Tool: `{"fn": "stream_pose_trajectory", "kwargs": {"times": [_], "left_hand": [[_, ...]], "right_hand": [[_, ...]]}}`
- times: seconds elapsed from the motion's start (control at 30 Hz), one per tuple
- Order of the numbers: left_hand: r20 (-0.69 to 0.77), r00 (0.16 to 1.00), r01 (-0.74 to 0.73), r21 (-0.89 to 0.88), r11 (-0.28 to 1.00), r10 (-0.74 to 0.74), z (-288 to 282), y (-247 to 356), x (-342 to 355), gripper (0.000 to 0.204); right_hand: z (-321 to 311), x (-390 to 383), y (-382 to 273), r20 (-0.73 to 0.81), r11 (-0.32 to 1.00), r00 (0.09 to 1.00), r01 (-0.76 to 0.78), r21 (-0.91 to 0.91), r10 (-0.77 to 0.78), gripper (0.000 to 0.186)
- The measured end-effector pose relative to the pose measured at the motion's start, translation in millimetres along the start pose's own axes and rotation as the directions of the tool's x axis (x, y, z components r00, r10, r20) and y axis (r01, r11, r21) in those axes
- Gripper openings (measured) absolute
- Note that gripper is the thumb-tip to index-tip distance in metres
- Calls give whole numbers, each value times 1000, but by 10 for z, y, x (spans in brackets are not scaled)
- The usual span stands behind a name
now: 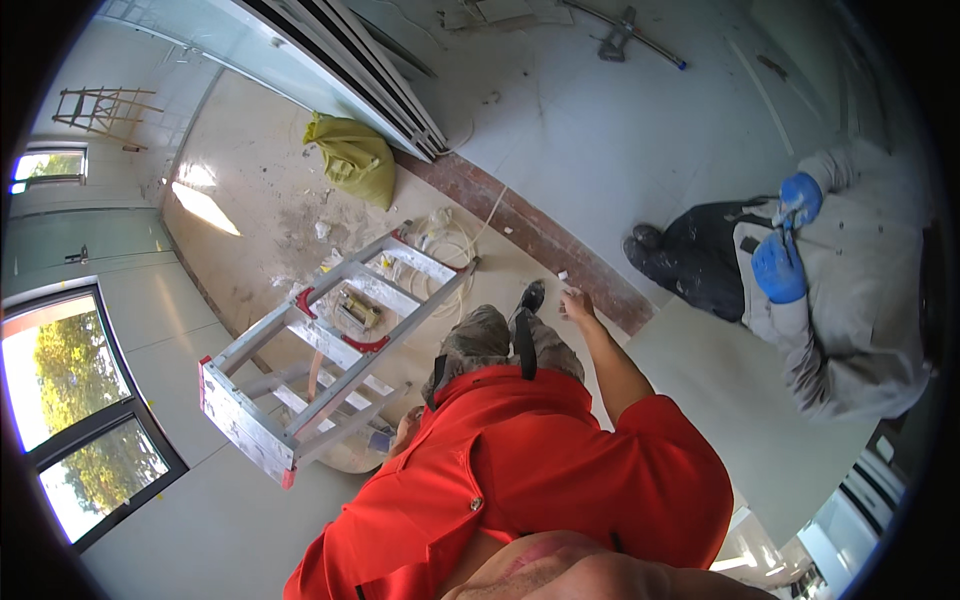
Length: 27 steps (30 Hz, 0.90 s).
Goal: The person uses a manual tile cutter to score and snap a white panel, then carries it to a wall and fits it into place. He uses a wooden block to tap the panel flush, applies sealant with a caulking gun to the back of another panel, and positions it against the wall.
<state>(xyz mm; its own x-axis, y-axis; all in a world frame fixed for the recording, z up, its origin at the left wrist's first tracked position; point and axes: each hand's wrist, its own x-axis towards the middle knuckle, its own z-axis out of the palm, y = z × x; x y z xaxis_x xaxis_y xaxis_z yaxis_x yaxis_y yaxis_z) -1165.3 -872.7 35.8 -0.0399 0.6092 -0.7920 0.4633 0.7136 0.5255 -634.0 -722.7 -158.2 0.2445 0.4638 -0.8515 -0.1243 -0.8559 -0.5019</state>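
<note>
My right hand [576, 305] is out to the right of my body, fingers curled, with a small white object [563, 276] at its fingertips; what it is, I cannot make out. My left hand [406, 428] hangs by my left hip, mostly hidden by my red clothing [560, 450]. Beside it an aluminium stepladder [250, 430] with red fittings leans over at my left, splashed with paint, with coiled pale hose [455, 300] and a metal tool [355, 312] behind it.
A co-worker [840, 290] in pale top and blue gloves stands at my right, hands together. A yellow-green sack [355, 165] sits by white-and-dark frames [370, 70]. A metal bar tool [640, 40] lies ahead. Windows [65, 370], a wooden rack [105, 110] and a reddish threshold strip [530, 240] show too.
</note>
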Motion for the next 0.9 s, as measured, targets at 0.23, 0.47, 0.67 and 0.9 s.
{"fn": "stream_pose_trajectory", "kwargs": {"times": [0.23, 0.47, 0.67, 0.9], "left_hand": [[-52, 993, 101, -41, 994, -103, 32, 1607, 920, 44], [136, 975, 174, 14, 985, -174, 262, 2653, 2481, 47], [114, 982, 169, -185, 968, -150, -26, 3877, 3714, 53], [160, 987, 38, -341, 939, 18, -392, 4485, 3998, 60]], "right_hand": [[-37, 535, -992, -34, 912, 967, 228, -342, -254, 39], [-794, 1311, -1163, 57, 761, 952, 276, -588, -301, 38], [-1342, 1483, -2016, -141, 677, 975, 13, -736, -172, 44], [-850, 1907, -3226, -262, 789, 898, 137, -599, -354, 47]]}}
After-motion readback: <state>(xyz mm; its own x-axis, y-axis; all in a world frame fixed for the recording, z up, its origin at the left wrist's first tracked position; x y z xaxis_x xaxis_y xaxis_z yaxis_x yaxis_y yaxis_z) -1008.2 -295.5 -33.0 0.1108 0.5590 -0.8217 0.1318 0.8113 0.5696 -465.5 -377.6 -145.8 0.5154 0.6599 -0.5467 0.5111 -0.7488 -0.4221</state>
